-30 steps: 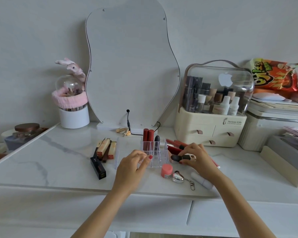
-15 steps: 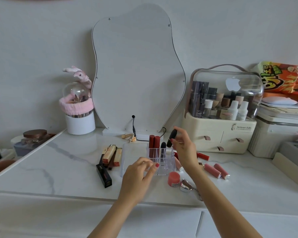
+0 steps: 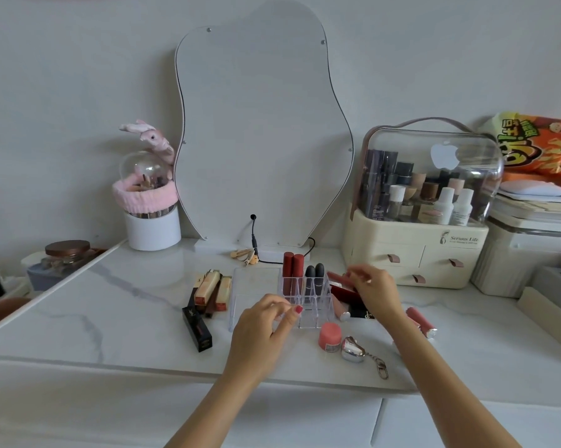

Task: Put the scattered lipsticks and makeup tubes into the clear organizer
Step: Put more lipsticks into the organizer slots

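The clear organizer (image 3: 250, 286) stands mid-table with two red lipsticks (image 3: 292, 268) and two black lipsticks (image 3: 314, 274) upright in its back slots. My left hand (image 3: 263, 331) grips its front edge. My right hand (image 3: 377, 291) is just right of the organizer, its fingertips pinched on a slim red tube (image 3: 337, 278) that lies over a dark red case (image 3: 347, 294). A pink tube (image 3: 340, 308) lies against the organizer's right side. More pink tubes (image 3: 419, 320) lie right of my wrist. Boxed lipsticks (image 3: 208, 287) and a black box (image 3: 196, 328) lie to the left.
A pink jar (image 3: 329, 336) and a silver heart keychain (image 3: 353, 349) sit near the table's front edge. Behind stand a wavy mirror (image 3: 259, 140) with a black cable (image 3: 253, 237), a cream cosmetics case (image 3: 424, 221) and a white pot (image 3: 151, 227).
My right hand picked up the black lipstick, set it upright in the organizer beside the other black one, then moved right onto the red tube. My left hand stayed on the organizer.
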